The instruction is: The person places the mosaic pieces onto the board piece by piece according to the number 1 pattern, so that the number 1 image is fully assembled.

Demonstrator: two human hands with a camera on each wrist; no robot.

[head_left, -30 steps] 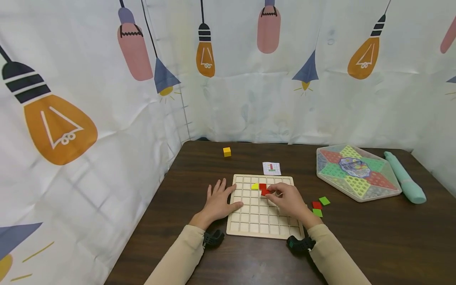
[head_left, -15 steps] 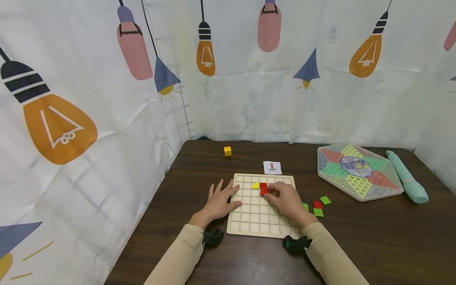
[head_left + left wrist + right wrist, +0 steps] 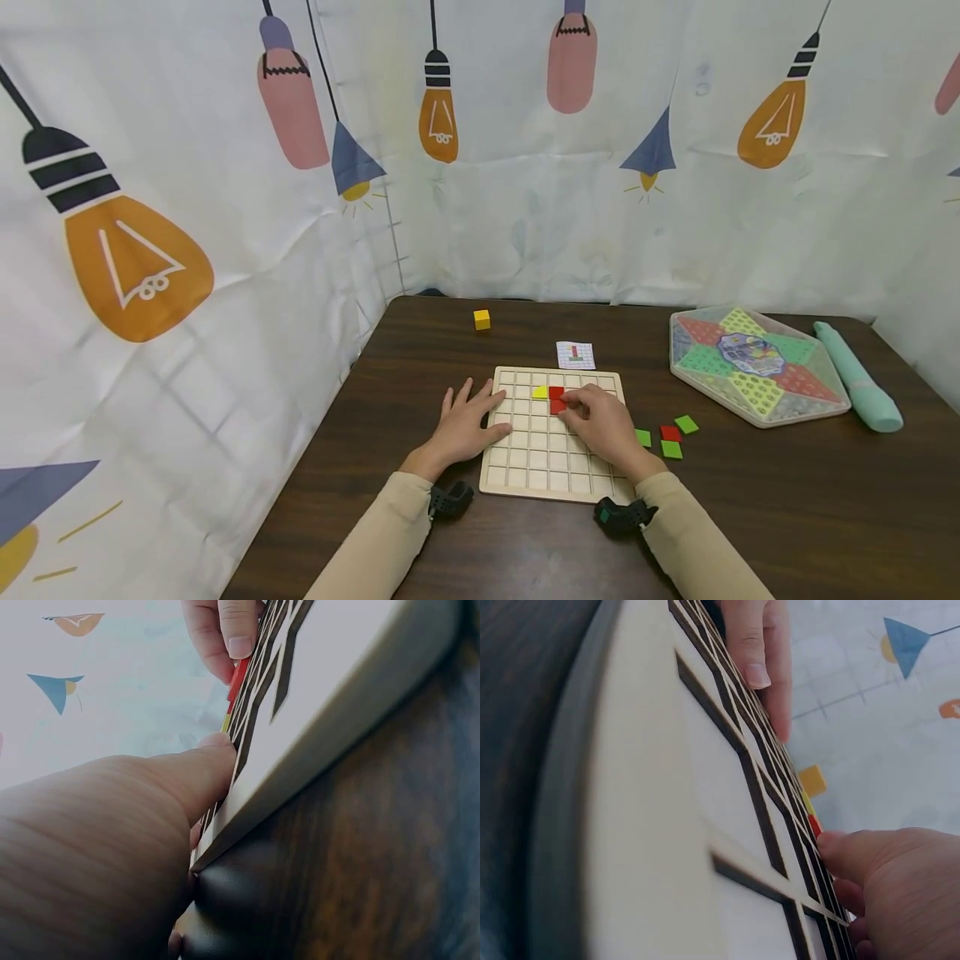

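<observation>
A pale wooden grid board [image 3: 525, 479] lies on the dark table. In its upper rows sit a yellow triangular tile [image 3: 540, 393] and, right beside it, a red square tile [image 3: 556, 392]. Directly below that one is a second red tile [image 3: 557, 407], with the thumb and fingertips of my right hand [image 3: 606, 427] pinching its right side. My left hand [image 3: 462, 427] rests with spread fingers across the board's left edge, thumb on the grid. In the left wrist view, the right fingertips [image 3: 240, 646] are right at the red tile [image 3: 238, 679].
Behind the board lies a small printed card [image 3: 575, 356]. Several loose tiles, green [image 3: 672, 450] and red [image 3: 670, 433], lie to the right. A yellow cube [image 3: 482, 320], a hexagonal game box [image 3: 757, 362] and a rolled mint-green cloth [image 3: 858, 379] are farther back.
The lower red tile has shifted slightly and now lines up beneath the upper one. My right hand has moved a little left with it; my left hand stays in place.
</observation>
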